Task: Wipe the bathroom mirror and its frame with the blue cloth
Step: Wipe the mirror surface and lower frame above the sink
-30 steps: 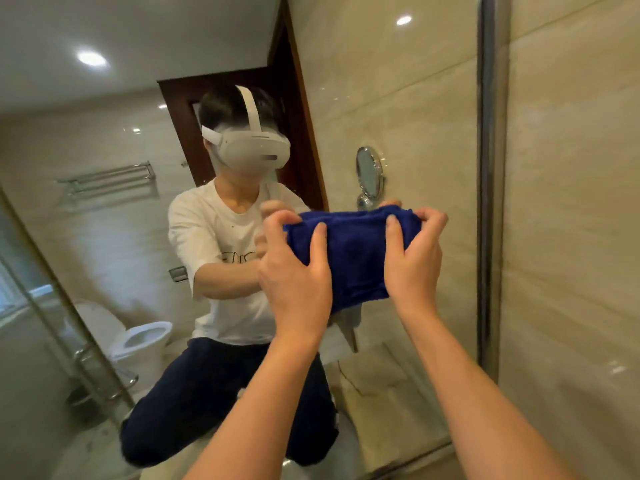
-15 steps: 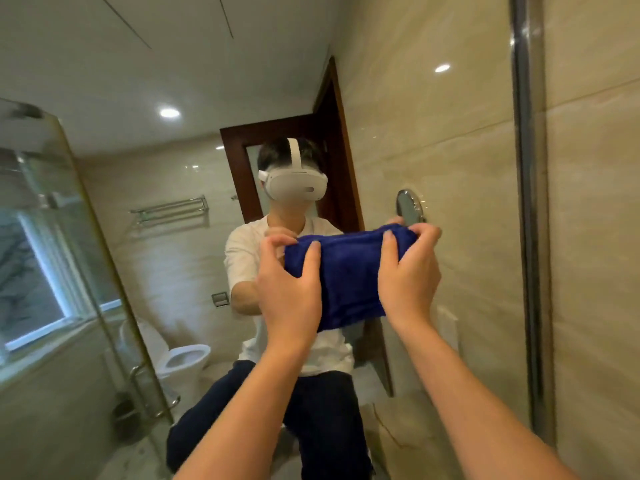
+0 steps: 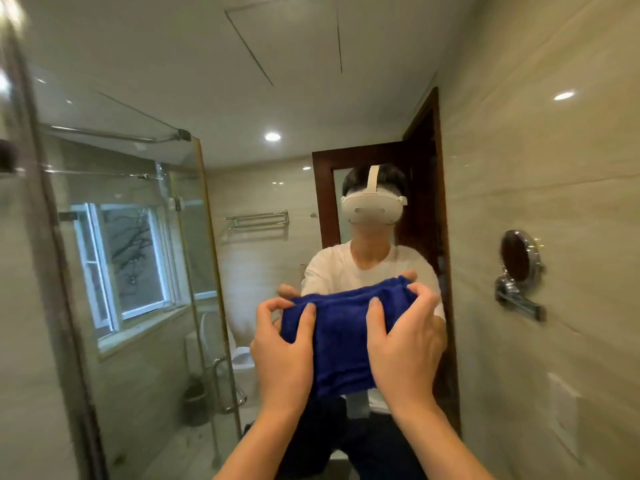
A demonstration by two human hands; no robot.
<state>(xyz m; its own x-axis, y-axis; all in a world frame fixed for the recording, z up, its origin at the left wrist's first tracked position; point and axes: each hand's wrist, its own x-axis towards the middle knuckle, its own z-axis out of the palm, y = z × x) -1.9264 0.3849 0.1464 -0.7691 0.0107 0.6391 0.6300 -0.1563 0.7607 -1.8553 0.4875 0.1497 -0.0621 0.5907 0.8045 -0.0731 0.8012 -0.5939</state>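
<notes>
Both hands (image 3: 282, 358) (image 3: 405, 355) grip blue cloth (image 3: 343, 337) on mirror (image 3: 242, 98); round mirror (image 3: 517, 256) on wall at right

1. My left hand (image 3: 282, 358) and right hand (image 3: 403, 348) both grip the folded, deep-blue terry cloth (image 3: 341, 337), thumbs spread across its near face.
2. The cloth sits against the big wall mirror (image 3: 242, 168).
3. A small round chrome-rimmed mirror (image 3: 519, 258) hangs to my right on the beige tile wall (image 3: 554, 168).

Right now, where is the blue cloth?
Head view, lower centre: the blue cloth is gripped between left hand and right hand, against the mirror.
</notes>
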